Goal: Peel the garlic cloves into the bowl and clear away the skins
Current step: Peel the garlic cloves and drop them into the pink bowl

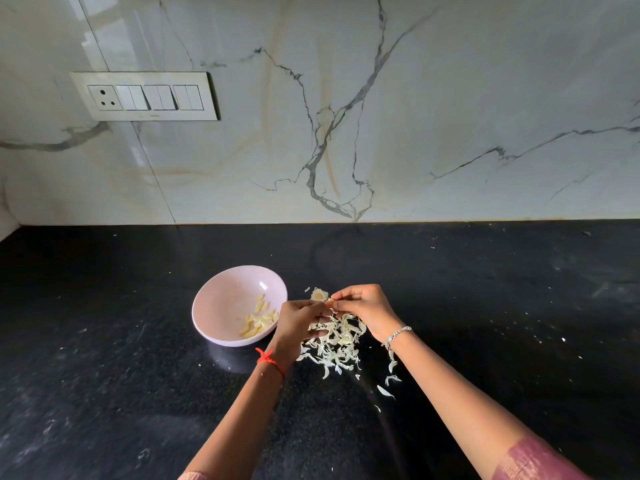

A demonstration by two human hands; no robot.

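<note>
A: Holding what, at frame centre?
B: Pinching one garlic clove (320, 295) between left hand (298, 323) and right hand (363, 306), with a narrow fingertip grip, just right of the bowl (214, 306).
A: Why right above the skins (336, 344)?
B: Likely to let peel fall onto that pile on the counter (485, 306), and to keep a short reach left to the peeled cloves (259, 322), low in the bowl's right side.
</note>
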